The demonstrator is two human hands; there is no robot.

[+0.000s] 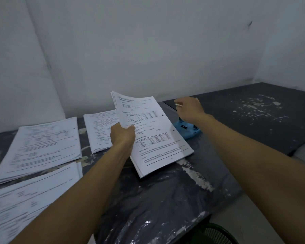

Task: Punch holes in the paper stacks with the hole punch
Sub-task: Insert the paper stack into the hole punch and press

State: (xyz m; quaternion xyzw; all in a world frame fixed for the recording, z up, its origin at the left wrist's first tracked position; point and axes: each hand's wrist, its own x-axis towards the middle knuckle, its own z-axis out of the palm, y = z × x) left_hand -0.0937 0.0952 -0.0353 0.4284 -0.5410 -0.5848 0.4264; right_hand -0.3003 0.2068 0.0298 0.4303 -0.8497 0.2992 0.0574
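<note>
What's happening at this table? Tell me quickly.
A person is punching paper stacks. The left hand grips one stack, lifted at its far end, with two holes already along its right edge. The right hand hovers above the blue hole punch. Three more stacks lie to the left on the table.
</note>
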